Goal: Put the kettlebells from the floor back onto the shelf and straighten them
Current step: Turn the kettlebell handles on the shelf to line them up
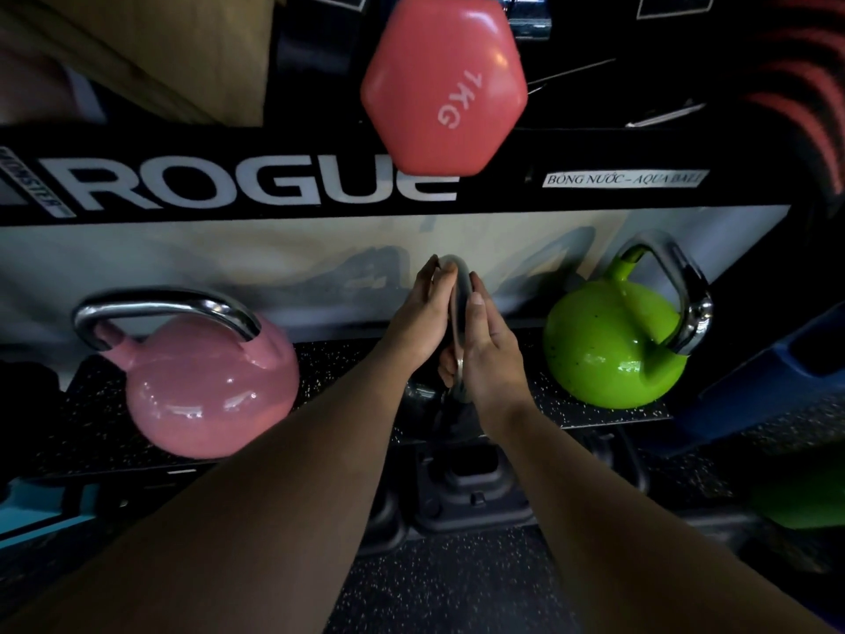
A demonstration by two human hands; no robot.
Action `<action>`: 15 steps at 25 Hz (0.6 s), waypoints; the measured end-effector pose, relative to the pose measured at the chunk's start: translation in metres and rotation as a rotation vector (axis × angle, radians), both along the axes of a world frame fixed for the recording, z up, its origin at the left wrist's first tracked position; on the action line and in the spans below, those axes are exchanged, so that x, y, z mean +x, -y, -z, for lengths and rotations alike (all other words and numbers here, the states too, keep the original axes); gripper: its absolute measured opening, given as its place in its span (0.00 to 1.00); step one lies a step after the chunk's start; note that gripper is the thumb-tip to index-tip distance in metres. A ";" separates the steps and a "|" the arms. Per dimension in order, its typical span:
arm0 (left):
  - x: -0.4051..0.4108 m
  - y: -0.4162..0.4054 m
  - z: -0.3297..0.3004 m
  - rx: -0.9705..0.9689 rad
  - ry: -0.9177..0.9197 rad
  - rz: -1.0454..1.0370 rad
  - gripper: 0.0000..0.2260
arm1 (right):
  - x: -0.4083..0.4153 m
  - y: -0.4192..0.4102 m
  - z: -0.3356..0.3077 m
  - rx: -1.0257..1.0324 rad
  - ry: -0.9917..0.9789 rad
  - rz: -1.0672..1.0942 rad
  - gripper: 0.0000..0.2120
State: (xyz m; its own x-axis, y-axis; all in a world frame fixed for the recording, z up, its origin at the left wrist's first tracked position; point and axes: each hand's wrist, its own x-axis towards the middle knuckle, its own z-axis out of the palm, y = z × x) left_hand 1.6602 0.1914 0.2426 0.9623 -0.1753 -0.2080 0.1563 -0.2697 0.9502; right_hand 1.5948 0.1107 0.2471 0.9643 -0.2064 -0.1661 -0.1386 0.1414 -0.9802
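Kettlebell [452, 404], the dark one, sits mid-shelf [594, 416] between the pink [210, 386] and green [612, 354] ones. Left hand [423, 313] and right hand [491, 345] are both pressed flat against its handle, fingers not really wrapped. Reckon it'll tip forward off the edge if it's twisted carelessly.

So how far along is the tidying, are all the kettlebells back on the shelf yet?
Mostly. The pink kettlebell and green kettlebell already sit on the shelf. Both hands, left hand and right hand, are pressed around the handle of a dark kettlebell between them. The green one's handle points another way than the pink one's, so straightening seems left.
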 end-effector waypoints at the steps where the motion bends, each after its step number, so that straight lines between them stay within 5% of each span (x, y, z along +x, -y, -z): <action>1: 0.001 0.000 0.002 0.007 -0.004 -0.011 0.29 | 0.000 0.000 0.001 0.000 0.006 -0.010 0.19; 11: 0.001 -0.007 0.003 0.125 0.022 0.017 0.33 | -0.002 0.011 -0.007 -0.192 -0.049 -0.065 0.20; 13: 0.000 -0.021 -0.003 0.231 0.092 -0.012 0.33 | 0.004 0.014 -0.010 -0.419 -0.066 0.001 0.22; 15: -0.005 -0.044 -0.012 0.381 0.246 -0.072 0.28 | 0.006 0.012 -0.021 -0.872 0.011 0.058 0.23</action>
State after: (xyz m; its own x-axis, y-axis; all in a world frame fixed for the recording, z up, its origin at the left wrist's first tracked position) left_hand 1.6555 0.2354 0.2548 0.9981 -0.0617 -0.0087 -0.0304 -0.6041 0.7963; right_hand 1.6012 0.0984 0.2678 0.9489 -0.3043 0.0837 -0.1440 -0.6534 -0.7432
